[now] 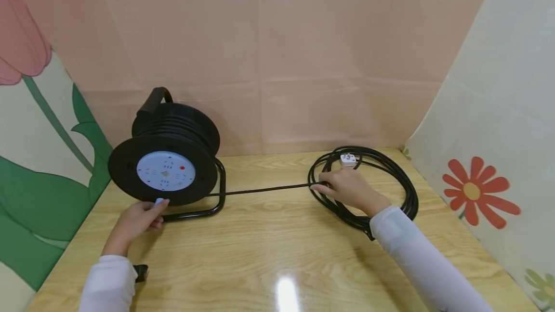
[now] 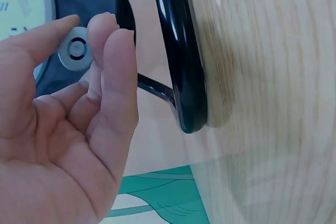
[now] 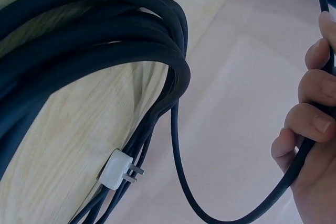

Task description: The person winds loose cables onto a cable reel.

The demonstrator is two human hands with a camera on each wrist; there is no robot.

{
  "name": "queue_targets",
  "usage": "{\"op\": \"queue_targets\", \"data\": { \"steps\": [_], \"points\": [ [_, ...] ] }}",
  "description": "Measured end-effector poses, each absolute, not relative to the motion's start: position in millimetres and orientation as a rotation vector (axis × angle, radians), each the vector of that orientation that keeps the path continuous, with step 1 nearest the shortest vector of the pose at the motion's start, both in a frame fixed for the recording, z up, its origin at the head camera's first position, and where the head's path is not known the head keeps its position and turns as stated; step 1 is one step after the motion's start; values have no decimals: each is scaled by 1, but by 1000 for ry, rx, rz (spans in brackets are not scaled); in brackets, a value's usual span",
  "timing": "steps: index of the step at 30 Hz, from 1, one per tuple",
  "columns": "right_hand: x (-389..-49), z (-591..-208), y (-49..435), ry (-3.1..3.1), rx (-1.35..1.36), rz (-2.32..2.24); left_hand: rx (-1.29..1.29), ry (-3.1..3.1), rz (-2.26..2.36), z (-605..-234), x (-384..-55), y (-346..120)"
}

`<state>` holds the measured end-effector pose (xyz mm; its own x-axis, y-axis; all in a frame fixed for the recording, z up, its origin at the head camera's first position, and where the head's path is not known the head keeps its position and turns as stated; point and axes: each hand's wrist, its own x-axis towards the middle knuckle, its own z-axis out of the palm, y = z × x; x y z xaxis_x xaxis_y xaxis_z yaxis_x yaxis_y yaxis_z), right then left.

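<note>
A black cable reel stands at the table's left, its white socket panel facing forward. At the lower rim, my left hand pinches the reel's small pale knob between thumb and fingers. My right hand grips the black cable, fingers curled round it in the right wrist view. From the reel the cable runs taut to that hand, then sags into a loose coil on the table. Among the coil's strands lies a white plug with metal pins.
The reel's black tubular stand rests on the wooden table. A carrying handle rises above the drum. Pink sheeting backs the table, and flower-patterned panels flank it.
</note>
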<state>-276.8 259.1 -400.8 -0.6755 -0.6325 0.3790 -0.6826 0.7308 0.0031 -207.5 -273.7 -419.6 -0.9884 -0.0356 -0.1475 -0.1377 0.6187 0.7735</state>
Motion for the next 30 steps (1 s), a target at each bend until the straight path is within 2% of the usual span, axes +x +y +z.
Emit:
{"op": "queue_targets", "data": {
  "steps": [20,30],
  "points": [
    [-289,-401,278,-2544,903,165,-430,2630,1677,-415,-202,-292],
    [-293,-402,287,-2528,837,193,-414,2049,2388,-409,-198,-300]
  ]
}}
